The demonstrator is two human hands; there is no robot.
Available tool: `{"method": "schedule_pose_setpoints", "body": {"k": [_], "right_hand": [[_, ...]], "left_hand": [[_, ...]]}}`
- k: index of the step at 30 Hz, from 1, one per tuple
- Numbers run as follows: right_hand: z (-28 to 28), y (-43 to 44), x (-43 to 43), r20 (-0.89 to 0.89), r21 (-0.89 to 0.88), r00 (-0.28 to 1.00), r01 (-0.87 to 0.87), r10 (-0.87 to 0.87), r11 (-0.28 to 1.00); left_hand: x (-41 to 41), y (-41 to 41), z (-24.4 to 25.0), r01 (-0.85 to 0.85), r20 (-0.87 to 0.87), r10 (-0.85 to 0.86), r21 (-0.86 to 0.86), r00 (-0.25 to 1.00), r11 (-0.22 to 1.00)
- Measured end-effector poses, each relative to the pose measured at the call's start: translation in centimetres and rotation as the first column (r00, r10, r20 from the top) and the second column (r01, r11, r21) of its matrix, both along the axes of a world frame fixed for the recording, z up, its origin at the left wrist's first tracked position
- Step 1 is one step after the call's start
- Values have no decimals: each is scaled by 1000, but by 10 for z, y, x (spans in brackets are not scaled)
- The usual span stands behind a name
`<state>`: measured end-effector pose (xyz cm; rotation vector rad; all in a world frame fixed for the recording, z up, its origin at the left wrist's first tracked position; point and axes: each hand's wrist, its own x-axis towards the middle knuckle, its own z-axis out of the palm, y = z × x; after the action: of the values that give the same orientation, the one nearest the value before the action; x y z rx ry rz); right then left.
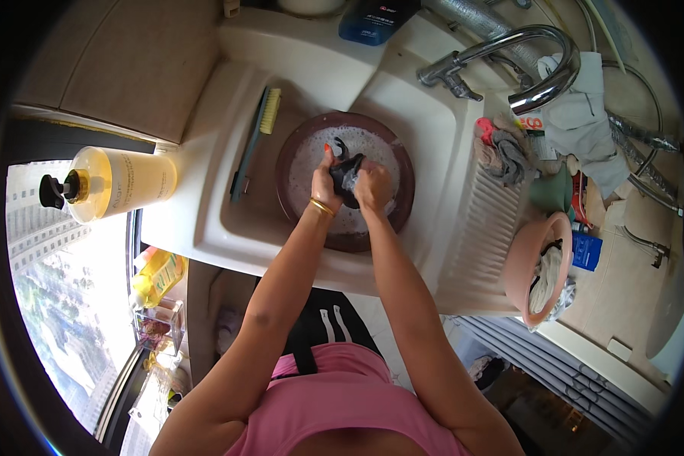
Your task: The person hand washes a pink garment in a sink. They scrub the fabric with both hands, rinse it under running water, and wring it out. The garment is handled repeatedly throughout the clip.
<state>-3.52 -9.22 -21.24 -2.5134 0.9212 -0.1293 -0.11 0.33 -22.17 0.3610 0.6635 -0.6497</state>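
Observation:
A dark wet cloth item (346, 181), perhaps a sock, is bunched between my two hands and carries some suds. My left hand (324, 185), with a gold bangle at the wrist, grips its left side with the thumb pointing up. On its right side my right hand (373, 185) is clenched around the fabric. A dark loop of it sticks out above the fingers. Both hands are over a brown round basin (289, 194) of foamy water (319, 219). Whether the cloth's lower end touches the water is hidden.
The basin stands in a white laundry sink (205, 228) with a ribbed washboard (479, 228). A scrub brush (255, 142) leans at the left. A chrome faucet (547, 40) arches at upper right, near crumpled socks (504, 151) and a pink tub (538, 268). A pump bottle (131, 182) is at left.

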Motion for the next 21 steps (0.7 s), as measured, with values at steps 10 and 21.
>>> {"method": "schedule_pose_setpoints", "body": {"k": [10,21], "right_hand": [[-30,7,-23,-428,-64,777,-535,461,842],[0,13,-12,58,159,990,-136,128,978]], "left_hand": [[-8,3,-42,392,-242,-653,916,717,90],[-1,7,0,442,-86,-433,141,897,886]]}}
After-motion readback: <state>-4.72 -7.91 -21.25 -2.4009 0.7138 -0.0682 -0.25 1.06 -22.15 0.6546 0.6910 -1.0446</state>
